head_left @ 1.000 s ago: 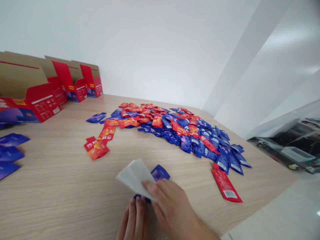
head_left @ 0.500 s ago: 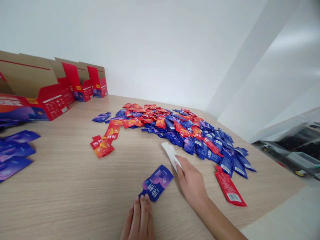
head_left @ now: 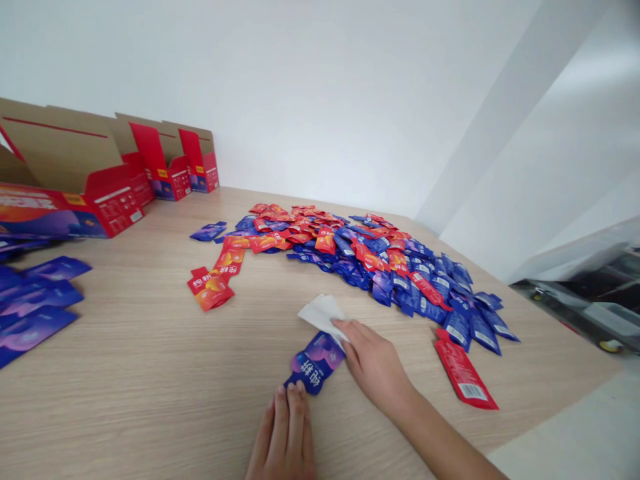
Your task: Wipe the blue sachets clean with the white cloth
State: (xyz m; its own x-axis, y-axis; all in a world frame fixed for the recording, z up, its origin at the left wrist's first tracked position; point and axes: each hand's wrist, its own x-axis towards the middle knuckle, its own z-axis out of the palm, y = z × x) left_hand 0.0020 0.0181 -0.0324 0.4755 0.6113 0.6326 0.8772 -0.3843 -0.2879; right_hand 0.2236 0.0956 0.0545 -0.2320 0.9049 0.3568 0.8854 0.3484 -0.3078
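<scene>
A blue-purple sachet lies face up on the table, its narrow neck toward me. My left hand rests with outstretched fingers side by side, fingertips touching that neck; the thumb is hidden. Pinched between the thumb and fingers of my right hand is a folded white tissue. The tissue covers the sachet's far end.
Beyond my hands spreads a big pile of red and blue sachets. One red sachet lies right of my right arm, and loose red ones lie left. Blue sachets overlap at far left, before open cartons.
My right hand has brought the tissue left and nearer, from beside the blue-purple sachet onto its far end. My left fingers stay at the neck. The whole view has shifted slightly.
</scene>
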